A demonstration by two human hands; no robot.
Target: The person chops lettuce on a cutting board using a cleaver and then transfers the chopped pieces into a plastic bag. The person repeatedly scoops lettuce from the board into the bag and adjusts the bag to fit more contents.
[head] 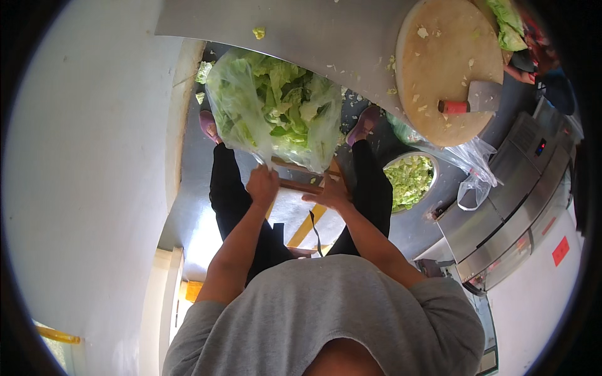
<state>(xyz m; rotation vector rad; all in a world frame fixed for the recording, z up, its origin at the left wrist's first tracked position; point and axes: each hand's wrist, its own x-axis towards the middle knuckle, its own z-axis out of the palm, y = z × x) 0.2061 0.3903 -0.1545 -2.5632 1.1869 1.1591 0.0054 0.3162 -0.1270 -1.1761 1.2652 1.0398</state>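
A clear plastic bag (pixel 242 110) full of green leafy lettuce (pixel 284 101) is in front of me, between my feet. My left hand (pixel 263 184) is closed around gathered plastic at the bag's near left edge. At the near right corner of the bag is my right hand (pixel 333 190), its thumb spread away from the fingers. Those fingers touch or lie very near the plastic; whether they grip it is hard to see. Wooden bars (pixel 301 186) of a stool or frame show under and between my hands.
A steel table (pixel 305 28) overhangs the bag's far side. It carries a round cutting board (pixel 447 61) with a cleaver (pixel 482 97). Cut lettuce fills a round container (pixel 409 181) at right, near another plastic bag (pixel 470 160) and a steel appliance (pixel 503 188). Another person's hand (pixel 518 74) appears far right.
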